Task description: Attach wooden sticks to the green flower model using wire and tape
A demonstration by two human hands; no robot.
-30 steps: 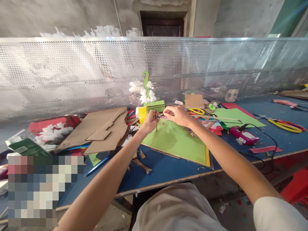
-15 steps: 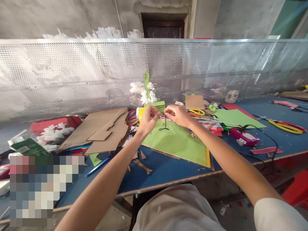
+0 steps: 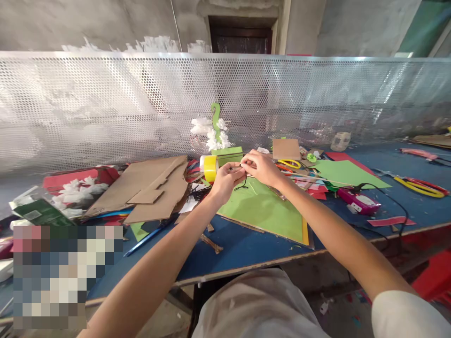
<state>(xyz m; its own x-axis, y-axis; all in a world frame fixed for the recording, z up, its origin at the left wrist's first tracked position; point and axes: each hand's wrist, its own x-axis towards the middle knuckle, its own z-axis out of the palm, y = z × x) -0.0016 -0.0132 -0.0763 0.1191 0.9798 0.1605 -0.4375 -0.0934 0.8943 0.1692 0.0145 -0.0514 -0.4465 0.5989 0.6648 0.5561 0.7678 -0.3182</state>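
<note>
My left hand point(image 3: 228, 180) and my right hand point(image 3: 260, 167) meet over a green sheet point(image 3: 268, 211) lying on the blue table. Both are closed, pinching a thin black cord point(image 3: 242, 187) whose loose end dangles below the fingers. Just left of my left hand stands a roll of yellow tape point(image 3: 210, 169). Behind the hands is a green box-like base point(image 3: 227, 155) with white paper flowers point(image 3: 216, 140) and a curled green stem point(image 3: 215, 117) rising above it.
Torn cardboard point(image 3: 155, 188) lies to the left, beside white paper flowers point(image 3: 82, 190). On the right are a purple device point(image 3: 359, 201) with a black cable, yellow-and-red-handled scissors point(image 3: 419, 185) and a light-green sheet point(image 3: 347, 172). A perforated metal panel point(image 3: 141, 108) borders the table's back.
My left hand has moved right and slightly down, closer to my right hand, uncovering more of the yellow tape roll. Less of the cord hangs in sight.
</note>
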